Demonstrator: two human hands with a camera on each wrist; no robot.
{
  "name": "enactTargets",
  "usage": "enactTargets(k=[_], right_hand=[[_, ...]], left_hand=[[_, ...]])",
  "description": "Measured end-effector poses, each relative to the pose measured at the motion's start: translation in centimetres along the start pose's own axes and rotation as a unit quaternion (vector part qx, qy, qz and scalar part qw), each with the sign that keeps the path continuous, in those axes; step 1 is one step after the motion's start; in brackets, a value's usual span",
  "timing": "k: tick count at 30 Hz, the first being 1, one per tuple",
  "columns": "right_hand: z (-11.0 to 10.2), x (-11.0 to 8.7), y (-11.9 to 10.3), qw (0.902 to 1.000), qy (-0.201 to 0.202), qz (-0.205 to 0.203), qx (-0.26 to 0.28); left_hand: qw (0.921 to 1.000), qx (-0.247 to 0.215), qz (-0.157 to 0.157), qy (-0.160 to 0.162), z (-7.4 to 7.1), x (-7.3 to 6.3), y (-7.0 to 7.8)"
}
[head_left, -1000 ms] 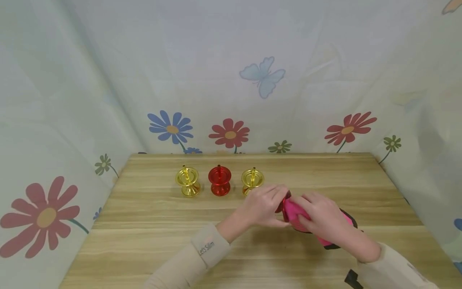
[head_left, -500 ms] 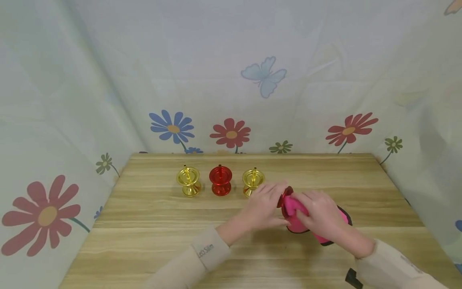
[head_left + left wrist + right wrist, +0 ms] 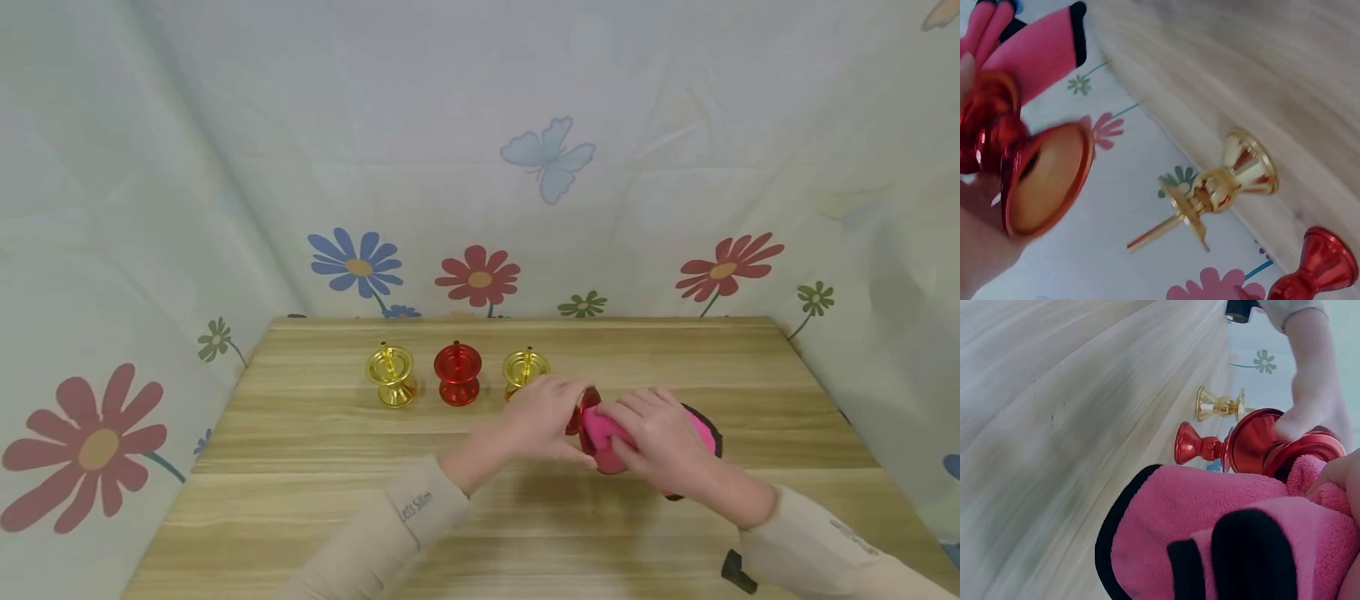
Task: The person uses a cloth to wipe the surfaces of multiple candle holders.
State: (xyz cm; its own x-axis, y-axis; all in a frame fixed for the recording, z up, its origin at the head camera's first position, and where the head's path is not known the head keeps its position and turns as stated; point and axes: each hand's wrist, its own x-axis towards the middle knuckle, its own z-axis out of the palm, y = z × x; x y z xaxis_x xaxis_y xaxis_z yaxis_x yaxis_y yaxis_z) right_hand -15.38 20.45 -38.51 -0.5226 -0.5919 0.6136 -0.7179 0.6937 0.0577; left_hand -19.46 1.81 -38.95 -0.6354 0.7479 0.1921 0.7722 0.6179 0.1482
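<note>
My left hand (image 3: 543, 421) holds a shiny red candle holder (image 3: 588, 406) tipped on its side above the table. In the left wrist view, the flared hollow base of this red candle holder (image 3: 1054, 178) faces the camera. My right hand (image 3: 663, 437) grips a bunched pink cloth (image 3: 1204, 519) with black edging. A fold of the cloth is pressed into the dish end of the holder; the spike there is hidden. Behind my left hand stands a gold candle holder (image 3: 527, 367), partly covered by the fingers.
Another red candle holder (image 3: 457, 371) and a second gold candle holder (image 3: 390, 371) stand upright in a row with the first gold one, towards the back of the wooden table (image 3: 337, 517). A flower-printed curtain (image 3: 405, 167) surrounds the table's back and sides.
Both hands have shifted slightly left and up in the head view, along with the held candle holder and cloth. The cloth's loose end hangs differently. The three standing holders have not moved.
</note>
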Motion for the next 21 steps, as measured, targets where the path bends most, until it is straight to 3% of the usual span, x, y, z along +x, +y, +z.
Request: enactTargets(k=[3,6,11,15,18,21], right_hand=[[0.3,0.0,-0.2,0.9996,-0.005,0.026,0.011],[0.5,0.0,-0.2,0.9991,-0.014,0.035,0.018],[0.7,0.1,0.1,0.9992,-0.039,0.009,0.005],[0.6,0.3,0.2,0.9979,-0.061,-0.021,-0.010],[0.7,0.4,0.2,0.9974,-0.068,-0.022,-0.006],[1.0,0.4,0.2,0.9980,-0.061,-0.011,0.008]], left_hand=[[0.9967,0.068,-0.005,0.044,0.8,-0.5,0.3],[0.9952,0.079,-0.008,0.057,1.5,-0.9,0.4],[0.9998,-0.010,-0.014,-0.008,1.3,-0.8,-0.3],[0.9943,-0.092,-0.008,-0.052,0.7,-0.4,-1.2],[0.9918,-0.111,-0.010,-0.063,0.6,-0.3,-1.4],[0.9931,-0.100,-0.031,-0.052,0.8,-0.5,-1.2]])
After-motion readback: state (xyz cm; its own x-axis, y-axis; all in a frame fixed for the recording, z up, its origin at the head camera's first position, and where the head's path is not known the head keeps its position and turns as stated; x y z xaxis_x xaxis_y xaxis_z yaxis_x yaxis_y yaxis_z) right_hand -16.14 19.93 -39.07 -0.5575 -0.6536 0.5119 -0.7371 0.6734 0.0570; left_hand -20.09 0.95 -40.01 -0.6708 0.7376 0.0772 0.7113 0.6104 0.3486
